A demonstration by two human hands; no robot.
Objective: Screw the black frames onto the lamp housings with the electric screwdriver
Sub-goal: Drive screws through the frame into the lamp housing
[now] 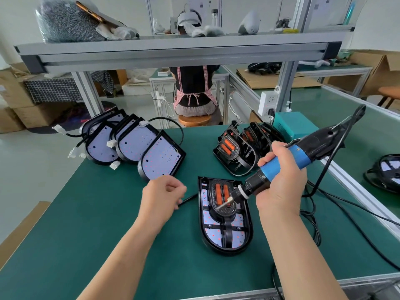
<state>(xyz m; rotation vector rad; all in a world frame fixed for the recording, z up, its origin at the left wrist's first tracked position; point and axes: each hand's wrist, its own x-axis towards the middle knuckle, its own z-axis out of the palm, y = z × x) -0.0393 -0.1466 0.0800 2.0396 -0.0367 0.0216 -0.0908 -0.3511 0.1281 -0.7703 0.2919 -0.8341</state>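
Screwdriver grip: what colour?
Blue, on a screwdriver that is black at both ends, held in the right hand. The head view shows it best.

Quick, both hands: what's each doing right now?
Left hand: fingers curled, palm hidden; cannot tell if it holds anything.
Right hand: grips the electric screwdriver.

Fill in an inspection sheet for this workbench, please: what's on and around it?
Surface: green mat.
Job's things: lamp housing with black frame laid in, centre; bare housings stacked left; spare frames stacked right; electric screwdriver, bit above the frame.
Clutter: teal box at back.
Hands: right hand grips the screwdriver; left hand hovers, fingers curled, contents hidden.
Cables: black cord trails right; white-plugged leads by the stack.
Surroundings: shelf overhead; seated person beyond, back turned.
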